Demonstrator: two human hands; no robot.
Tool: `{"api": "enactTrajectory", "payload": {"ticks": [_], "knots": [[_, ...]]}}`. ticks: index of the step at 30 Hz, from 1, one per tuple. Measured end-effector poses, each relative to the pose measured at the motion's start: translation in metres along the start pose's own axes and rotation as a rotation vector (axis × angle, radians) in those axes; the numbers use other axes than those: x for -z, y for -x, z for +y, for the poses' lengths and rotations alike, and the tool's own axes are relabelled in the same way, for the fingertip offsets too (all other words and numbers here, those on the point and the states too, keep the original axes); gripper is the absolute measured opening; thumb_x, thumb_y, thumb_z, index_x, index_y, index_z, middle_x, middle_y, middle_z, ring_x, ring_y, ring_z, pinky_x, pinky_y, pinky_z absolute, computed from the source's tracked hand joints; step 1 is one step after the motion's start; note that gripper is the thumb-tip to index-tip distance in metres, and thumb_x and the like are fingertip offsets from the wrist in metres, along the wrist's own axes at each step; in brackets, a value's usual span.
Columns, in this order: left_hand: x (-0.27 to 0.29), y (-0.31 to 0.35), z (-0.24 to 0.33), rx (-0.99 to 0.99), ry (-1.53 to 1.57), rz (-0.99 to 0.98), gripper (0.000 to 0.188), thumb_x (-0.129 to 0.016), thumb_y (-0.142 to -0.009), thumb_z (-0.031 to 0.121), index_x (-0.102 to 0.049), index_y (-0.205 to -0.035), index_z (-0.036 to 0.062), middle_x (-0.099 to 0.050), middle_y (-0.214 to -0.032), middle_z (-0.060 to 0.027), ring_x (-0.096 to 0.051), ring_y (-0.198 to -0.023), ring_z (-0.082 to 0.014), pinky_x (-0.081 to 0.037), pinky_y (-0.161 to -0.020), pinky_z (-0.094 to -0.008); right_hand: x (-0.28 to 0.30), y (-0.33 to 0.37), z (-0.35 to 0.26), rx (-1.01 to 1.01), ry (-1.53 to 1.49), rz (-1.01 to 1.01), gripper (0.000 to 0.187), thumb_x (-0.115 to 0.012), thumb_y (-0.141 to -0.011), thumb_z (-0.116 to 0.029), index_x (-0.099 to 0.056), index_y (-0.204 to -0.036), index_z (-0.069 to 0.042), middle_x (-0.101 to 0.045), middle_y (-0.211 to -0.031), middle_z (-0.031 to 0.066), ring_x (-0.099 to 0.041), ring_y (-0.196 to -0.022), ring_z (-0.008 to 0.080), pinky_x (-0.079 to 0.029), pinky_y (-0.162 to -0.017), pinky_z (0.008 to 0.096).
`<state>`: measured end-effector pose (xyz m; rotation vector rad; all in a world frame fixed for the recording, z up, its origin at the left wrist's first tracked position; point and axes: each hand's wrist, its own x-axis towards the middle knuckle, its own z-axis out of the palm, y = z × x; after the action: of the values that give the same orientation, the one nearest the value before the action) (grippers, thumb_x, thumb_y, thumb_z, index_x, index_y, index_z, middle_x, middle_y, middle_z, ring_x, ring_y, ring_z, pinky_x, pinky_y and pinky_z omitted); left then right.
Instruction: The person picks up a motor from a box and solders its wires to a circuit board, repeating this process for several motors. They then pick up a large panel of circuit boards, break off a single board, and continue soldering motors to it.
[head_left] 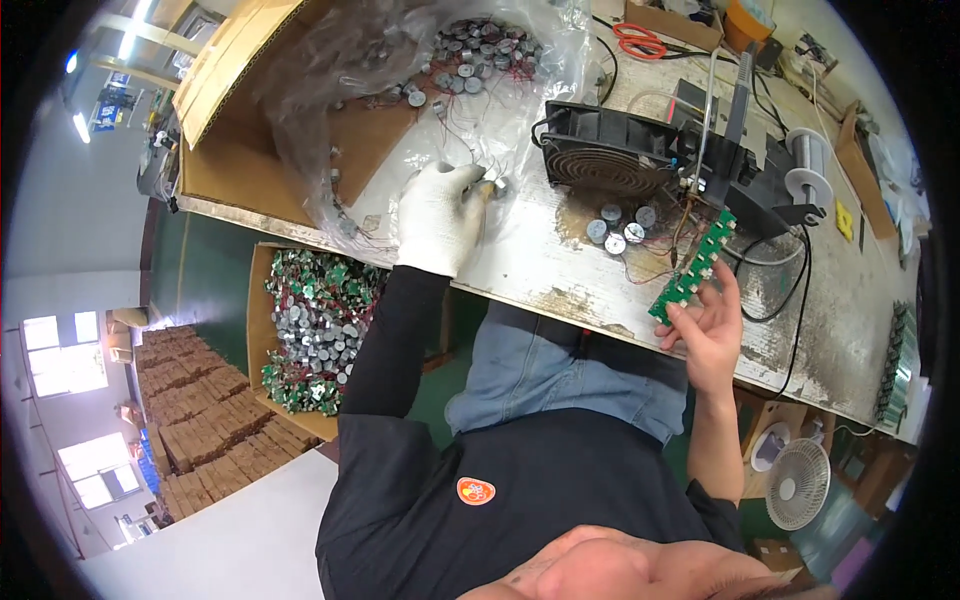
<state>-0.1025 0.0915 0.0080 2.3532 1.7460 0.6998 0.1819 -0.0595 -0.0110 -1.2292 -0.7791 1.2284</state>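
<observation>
My left hand (432,222), in a white glove, is over the table with its fingertips pinched on a small silver motor (501,185) with thin wires. The glove hides part of the grip. In my bare right hand (712,325), thumb and fingers hold the lower part of a green circuit board strip (697,262), tilted, with small pale parts along it. The strip's upper end is close to a soldering stand (722,180). Left of the strip, several round silver motors (615,235) with red wires lie on the worn white tabletop (530,255).
A black fan (610,150) stands on the table beside a solder wire spool (808,165). At the back, a clear plastic bag (350,65) contains many motors. A cardboard box (262,340) of wired parts stands below the left edge. Red-handled scissors (638,41) lie far back.
</observation>
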Motion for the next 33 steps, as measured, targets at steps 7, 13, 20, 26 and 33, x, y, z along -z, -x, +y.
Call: {"api": "enactTrajectory", "payload": {"ticks": [7,13,20,26,33], "knots": [[0.003,-0.002,-0.002,-0.012,-0.041,-0.053,0.02,-0.068,-0.079,0.018,-0.069,-0.096,0.0067,-0.063,-0.084,-0.0122,-0.062,-0.077,-0.0296,-0.049,-0.068,-0.0365,0.003,0.001,0.0,0.002,-0.014,-0.018,0.069,-0.058,-0.083,0.011,-0.022,-0.141,0.003,-0.056,-0.11,0.02,-0.064,-0.066,0.0167,-0.053,-0.049,0.0229],[0.003,0.0,-0.004,0.0,-0.061,-0.148,0.029,-0.069,-0.078,0.02,-0.066,-0.102,0.0056,-0.065,-0.087,-0.0138,-0.064,-0.08,-0.031,-0.05,-0.07,-0.0374,0.003,0.0,0.0,0.003,-0.022,-0.029,0.069,-0.058,-0.083,0.011,-0.022,-0.141,0.002,-0.056,-0.111,0.0205,-0.064,-0.065,0.0159,-0.053,-0.049,0.0227],[0.022,-0.017,-0.016,0.239,0.285,0.161,0.032,-0.069,-0.085,0.021,-0.063,-0.106,-0.0019,-0.065,-0.075,-0.0079,-0.059,-0.063,-0.0137,-0.047,-0.059,-0.028,0.004,-0.001,0.0,-0.002,-0.025,-0.024,0.07,-0.058,-0.083,0.011,-0.022,-0.142,0.001,-0.056,-0.111,0.0206,-0.064,-0.065,0.0154,-0.053,-0.049,0.0225],[0.062,-0.018,-0.007,0.497,1.169,0.276,0.026,-0.063,-0.092,0.022,-0.057,-0.107,0.002,-0.062,-0.081,-0.0085,-0.049,-0.054,-0.006,-0.037,-0.049,-0.0183,0.004,0.0,0.001,-0.011,-0.024,-0.029,0.07,-0.058,-0.083,0.01,-0.022,-0.142,0.001,-0.056,-0.112,0.0211,-0.064,-0.065,0.0155,-0.053,-0.049,0.0226],[0.034,0.016,0.006,0.568,1.741,0.028,0.021,-0.063,-0.088,0.012,-0.049,-0.104,0.0089,-0.062,-0.09,-0.0144,-0.063,-0.072,-0.0209,-0.051,-0.056,-0.0298,0.003,0.0,0.0,0.004,-0.021,-0.021,0.069,-0.056,-0.083,0.012,-0.022,-0.142,0.002,-0.056,-0.114,0.0209,-0.064,-0.064,0.0165,-0.052,-0.046,0.022]]}}
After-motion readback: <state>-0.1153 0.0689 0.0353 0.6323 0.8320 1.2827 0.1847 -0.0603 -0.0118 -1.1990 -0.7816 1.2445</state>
